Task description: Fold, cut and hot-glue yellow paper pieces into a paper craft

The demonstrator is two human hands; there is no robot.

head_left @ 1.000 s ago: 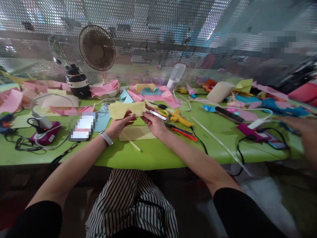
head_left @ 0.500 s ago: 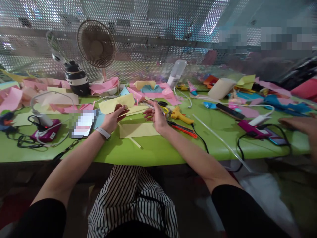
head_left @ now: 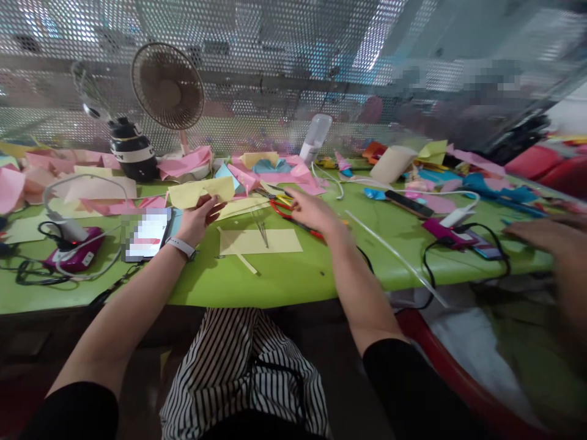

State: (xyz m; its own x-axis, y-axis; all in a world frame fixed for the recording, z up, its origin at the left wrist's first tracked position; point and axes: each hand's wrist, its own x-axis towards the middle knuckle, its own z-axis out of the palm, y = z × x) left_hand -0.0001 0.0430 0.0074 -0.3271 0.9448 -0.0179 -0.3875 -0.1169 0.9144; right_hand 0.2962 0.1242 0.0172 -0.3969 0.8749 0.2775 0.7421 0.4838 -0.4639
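Observation:
My left hand (head_left: 199,220) is closed on a piece of yellow paper (head_left: 202,190), pinched at its lower right edge just above the table. My right hand (head_left: 312,211) reaches over a group of tools, its index finger stretched out and the others partly hidden. Close beside its fingertips is a tool with red looped handles (head_left: 280,208), perhaps scissors; whether they touch cannot be made out. A pair of metal tweezers (head_left: 262,231) lies across a yellow paper sheet (head_left: 287,241) between my hands. One narrow yellow strip (head_left: 247,263) overlaps the sheet's lower edge.
A phone (head_left: 149,235) and a purple power strip (head_left: 76,250) lie left. A fan (head_left: 167,85), black bottle (head_left: 131,150) and pink papers stand or lie behind. Rightward are a clear stick (head_left: 394,256), another purple power strip (head_left: 447,235) and another person's hand (head_left: 541,235).
My right hand has moved slightly right and turned, palm now downward. Tweezers now show on the yellow sheet, where none showed before. My left hand still holds the yellow paper.

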